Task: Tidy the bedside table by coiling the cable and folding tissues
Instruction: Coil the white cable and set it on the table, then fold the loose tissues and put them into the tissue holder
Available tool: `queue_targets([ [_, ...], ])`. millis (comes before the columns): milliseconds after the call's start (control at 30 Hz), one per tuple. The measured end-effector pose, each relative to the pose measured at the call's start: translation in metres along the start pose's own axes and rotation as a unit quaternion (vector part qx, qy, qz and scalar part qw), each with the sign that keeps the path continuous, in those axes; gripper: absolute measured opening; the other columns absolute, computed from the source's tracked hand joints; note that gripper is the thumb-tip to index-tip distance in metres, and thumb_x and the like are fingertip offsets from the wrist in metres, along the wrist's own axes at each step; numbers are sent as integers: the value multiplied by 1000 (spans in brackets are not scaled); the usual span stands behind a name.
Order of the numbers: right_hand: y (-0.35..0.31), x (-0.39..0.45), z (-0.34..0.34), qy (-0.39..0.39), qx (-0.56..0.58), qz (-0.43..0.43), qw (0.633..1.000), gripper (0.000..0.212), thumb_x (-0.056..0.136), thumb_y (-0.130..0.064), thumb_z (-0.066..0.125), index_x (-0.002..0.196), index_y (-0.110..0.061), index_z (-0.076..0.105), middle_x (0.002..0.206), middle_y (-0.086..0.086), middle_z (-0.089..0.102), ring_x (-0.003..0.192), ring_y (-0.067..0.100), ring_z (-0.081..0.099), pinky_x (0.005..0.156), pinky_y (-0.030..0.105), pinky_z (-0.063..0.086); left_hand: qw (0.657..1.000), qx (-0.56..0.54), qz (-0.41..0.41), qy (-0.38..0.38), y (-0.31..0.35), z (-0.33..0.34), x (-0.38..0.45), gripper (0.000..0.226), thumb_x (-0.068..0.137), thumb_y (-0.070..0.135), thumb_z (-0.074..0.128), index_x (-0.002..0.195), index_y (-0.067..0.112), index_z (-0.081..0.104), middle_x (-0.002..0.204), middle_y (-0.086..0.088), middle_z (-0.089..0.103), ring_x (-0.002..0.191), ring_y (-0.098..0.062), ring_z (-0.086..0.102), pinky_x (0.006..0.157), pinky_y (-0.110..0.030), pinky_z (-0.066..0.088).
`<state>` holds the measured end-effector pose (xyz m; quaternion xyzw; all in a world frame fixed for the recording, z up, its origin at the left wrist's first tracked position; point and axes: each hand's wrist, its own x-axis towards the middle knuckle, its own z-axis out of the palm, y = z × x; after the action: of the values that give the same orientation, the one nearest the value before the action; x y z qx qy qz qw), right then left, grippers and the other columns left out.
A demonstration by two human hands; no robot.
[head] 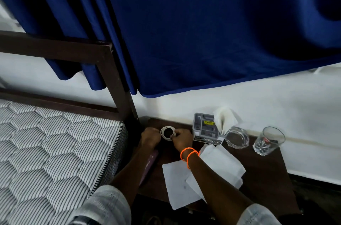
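Both forearms reach forward, left hand [150, 137] fisted, right hand [181, 139] in a pinching grip.

Deep blue curtain [203, 31], white coiled cable [167, 131], white tissues [217, 162], orange wristbands [189, 154], grey-striped hexagon-quilted mattress [46, 143].

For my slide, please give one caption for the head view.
Both hands hold a coiled white cable above the bedside table; tissues lie unfolded.

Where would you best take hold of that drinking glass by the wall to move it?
Probably around the side wall of the drinking glass, near mid-height, coming from the front right. It stands upright with a heavy faceted base, the wall is behind it, and the glass ashtray sits close on its left. The table's front right is open.
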<state>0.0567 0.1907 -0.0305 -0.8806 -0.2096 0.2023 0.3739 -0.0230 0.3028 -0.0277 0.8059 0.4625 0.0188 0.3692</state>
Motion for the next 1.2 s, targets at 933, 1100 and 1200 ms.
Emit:
queue_targets([
  [933,77,-141,-107,93,-5,85,992,34,91,-21,70,121,-7,71,132,9,67,131,24,55,110,29,37,991,-134,-15,-24,49,34,-155,30,100,13,53,119,1,73,124,-20,71,118,-36,66,96,-38,57],
  [1100,107,-157,-125,95,-9,117,989,33,89,-18,72,119,-5,72,134,9,65,129,25,58,109,29,41,994,-99,3,-39,48,58,-176,27,98,13,55,109,1,77,119,-18,73,115,-36,66,96,-36,55],
  [1200,124,-161,-132,93,-22,131,987,33,89,-18,71,120,-5,72,134,8,66,129,24,58,110,29,41,997,-46,14,-61,50,69,-178,26,96,9,54,108,-1,75,120,-18,71,118,-37,64,84,-29,47],
])
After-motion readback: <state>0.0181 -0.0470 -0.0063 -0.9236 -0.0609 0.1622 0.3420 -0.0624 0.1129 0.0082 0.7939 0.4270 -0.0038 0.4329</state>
